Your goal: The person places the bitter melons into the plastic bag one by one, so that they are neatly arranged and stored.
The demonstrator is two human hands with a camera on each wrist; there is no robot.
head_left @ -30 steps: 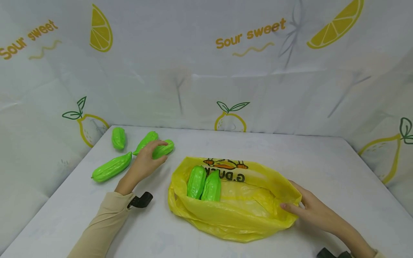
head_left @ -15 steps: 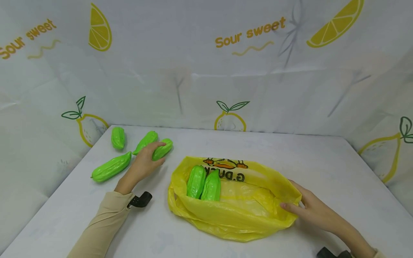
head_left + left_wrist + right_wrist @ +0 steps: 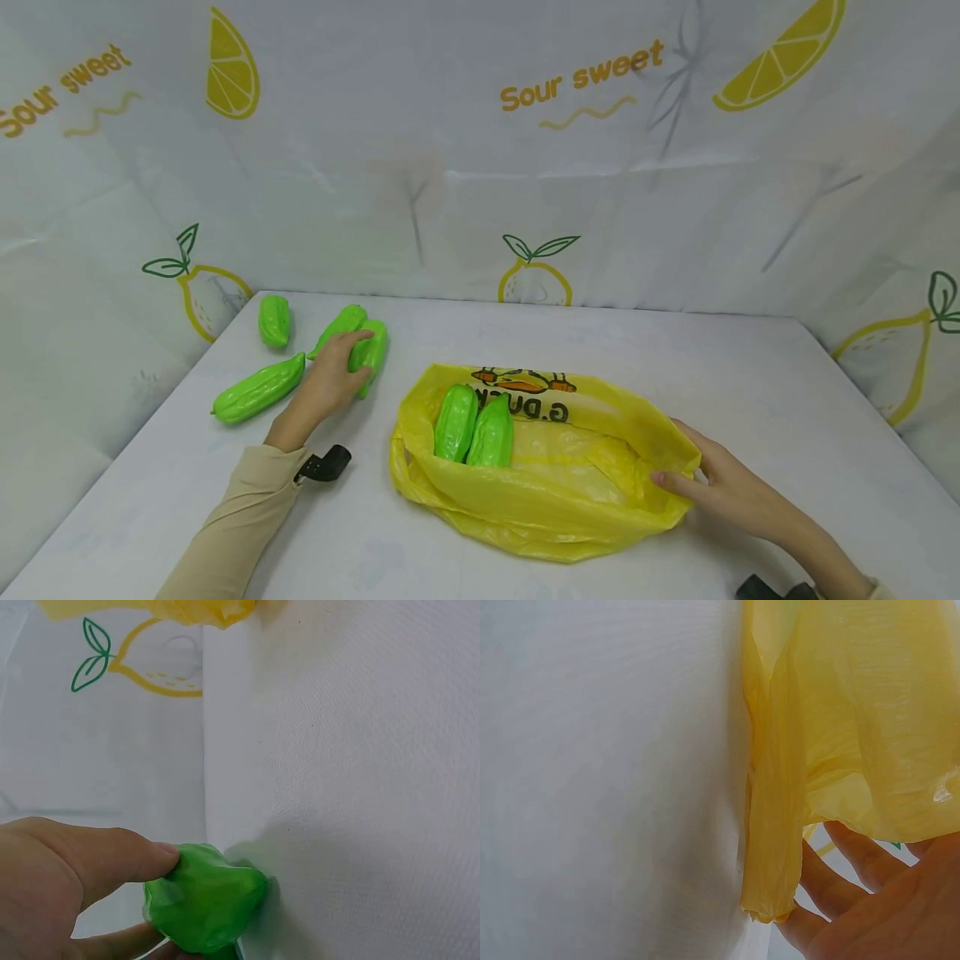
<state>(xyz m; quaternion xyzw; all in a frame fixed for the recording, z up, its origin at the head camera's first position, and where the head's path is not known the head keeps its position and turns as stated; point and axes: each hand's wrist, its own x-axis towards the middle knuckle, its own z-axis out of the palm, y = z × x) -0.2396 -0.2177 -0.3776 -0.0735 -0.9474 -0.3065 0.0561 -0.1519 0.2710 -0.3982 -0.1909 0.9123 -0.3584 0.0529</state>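
Note:
My left hand grips a glossy green bitter melon between thumb and fingers at the table's far left. In the left wrist view, the thumb lies on top of this bitter melon, whose blunt end points to the camera. A second bitter melon lies right beside it, partly behind the hand. My right hand holds the right rim of a yellow plastic bag, thumb on the inside and fingers outside. The bag's mouth gapes, and two bitter melons lean in its left part.
Two more bitter melons lie farther left: a long bitter melon and a shorter one near the back corner. A lemon-printed white curtain rises along the back edge of the white table.
The bitter melon at my left hand has turned to stand more upright in view and shifted slightly left with the hand. My right hand and the bag have stayed in place.

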